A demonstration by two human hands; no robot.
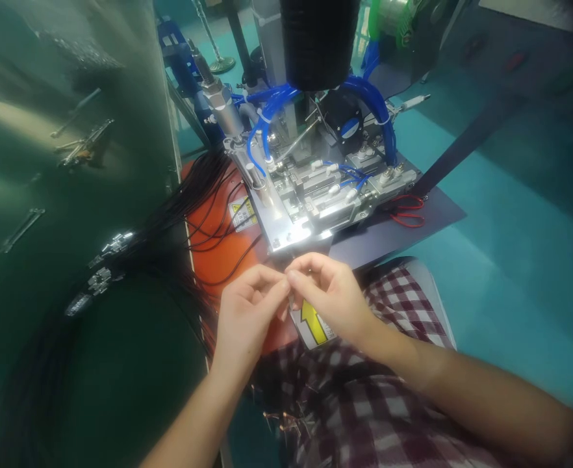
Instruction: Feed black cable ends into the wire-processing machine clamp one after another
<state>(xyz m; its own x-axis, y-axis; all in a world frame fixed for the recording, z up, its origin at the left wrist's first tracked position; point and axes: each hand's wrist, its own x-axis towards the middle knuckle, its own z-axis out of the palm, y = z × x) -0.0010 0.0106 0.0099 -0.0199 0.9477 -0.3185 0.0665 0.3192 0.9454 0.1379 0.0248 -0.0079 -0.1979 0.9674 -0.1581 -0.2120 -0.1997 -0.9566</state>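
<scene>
Checked red-and-white cloth [364, 403] covers the person's lap nearest the camera, and just above it the two bare hands meet. The left hand [247, 312] and the right hand [332, 302] have thumbs and forefingers pressed together tip to tip, pinching something too small to make out, probably the end of one thin black wire; it sits between the fingertips, just in front of the near edge of the shiny metal fixture plate [291, 237]. A white label with a yellow arrow [313, 325] shows beneath the right hand. Judging from this, the fine piece could slip from the pinch and drop into the lap, since so little of it is gripped, and a fingertip could stray too near the machine's moving parts. Behind the plate stands the small bench machine [325, 182] with looping blue air hoses [271, 110] and a black cylinder [320, 39] overhead. A bundle of thin black wires [193, 201] hangs over an orange pad [221, 257] on the left, and red-handled scissors [408, 211] lie on a dark mat [437, 208] to the right. A green panel [72, 195] rises at the left; the floor [510, 260] is teal.
</scene>
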